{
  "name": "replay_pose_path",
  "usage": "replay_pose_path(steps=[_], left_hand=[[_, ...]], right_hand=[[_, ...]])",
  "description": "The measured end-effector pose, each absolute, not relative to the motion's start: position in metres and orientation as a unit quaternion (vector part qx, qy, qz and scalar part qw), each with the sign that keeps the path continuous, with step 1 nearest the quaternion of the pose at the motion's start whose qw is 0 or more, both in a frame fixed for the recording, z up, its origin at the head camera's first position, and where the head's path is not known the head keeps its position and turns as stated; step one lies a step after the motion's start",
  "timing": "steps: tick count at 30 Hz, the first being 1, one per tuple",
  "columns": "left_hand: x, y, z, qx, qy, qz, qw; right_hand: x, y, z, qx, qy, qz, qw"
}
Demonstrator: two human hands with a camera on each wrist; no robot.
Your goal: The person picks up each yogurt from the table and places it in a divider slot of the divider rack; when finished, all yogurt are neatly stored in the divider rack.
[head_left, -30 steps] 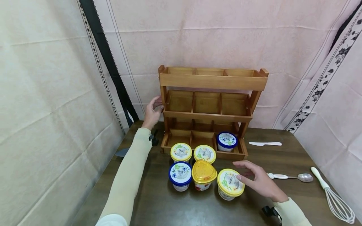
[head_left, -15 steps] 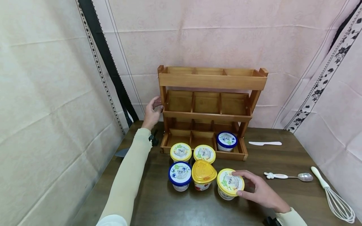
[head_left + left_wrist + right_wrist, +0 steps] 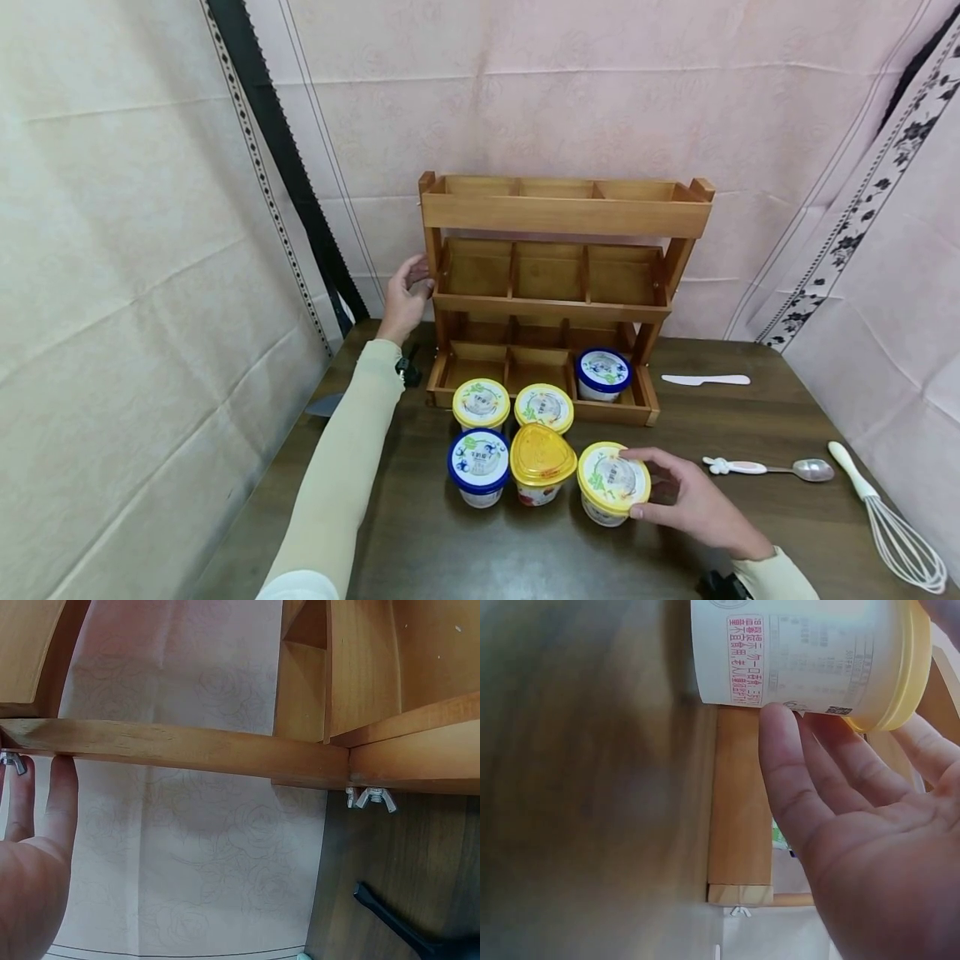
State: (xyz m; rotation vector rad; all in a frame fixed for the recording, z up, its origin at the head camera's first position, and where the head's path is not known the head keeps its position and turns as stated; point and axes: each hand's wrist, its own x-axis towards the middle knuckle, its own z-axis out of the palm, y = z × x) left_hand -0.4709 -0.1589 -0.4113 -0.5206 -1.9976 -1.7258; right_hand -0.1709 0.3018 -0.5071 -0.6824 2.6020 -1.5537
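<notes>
At the front right of the group, my right hand (image 3: 693, 504) holds a yellow-lidded tub (image 3: 613, 477) from its right side, thumb near, other fingers round the far side. Printed labelling covers the side of this tub (image 3: 802, 652) in the right wrist view. My left hand (image 3: 407, 302) touches the left post of a wooden three-tier rack (image 3: 566, 218). In the left wrist view its fingers (image 3: 63, 795) stand extended against the post (image 3: 180, 748). A blue-lidded tub (image 3: 603, 374) sits in the bottom tier's right compartment.
Before the rack stand two yellow-lidded tubs (image 3: 481, 403) (image 3: 543, 407), a blue-lidded tub (image 3: 478, 460) and a tub with an orange-yellow, rounded-triangle lid (image 3: 542, 456). At right lie a white knife (image 3: 705, 380), a spoon (image 3: 768, 468) and a whisk (image 3: 888, 521).
My right hand has moved in from the right and taken hold of the yellow-lidded tub, which has shifted slightly upward in view. My left hand stays at the rack's post.
</notes>
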Motion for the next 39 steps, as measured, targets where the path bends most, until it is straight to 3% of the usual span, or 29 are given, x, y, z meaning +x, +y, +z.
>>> replay_pose_path(steps=[17, 39], left_hand=[[-0.471, -0.160, -0.414, -0.181, -0.727, -0.625, 0.219], [-0.471, -0.159, -0.413, -0.181, -0.729, -0.623, 0.218]], right_hand=[[-0.190, 0.312, -0.478, -0.168, 0.867, -0.467, -0.036], [-0.237, 0.295, -0.445, -0.173, 0.858, -0.476, -0.084]])
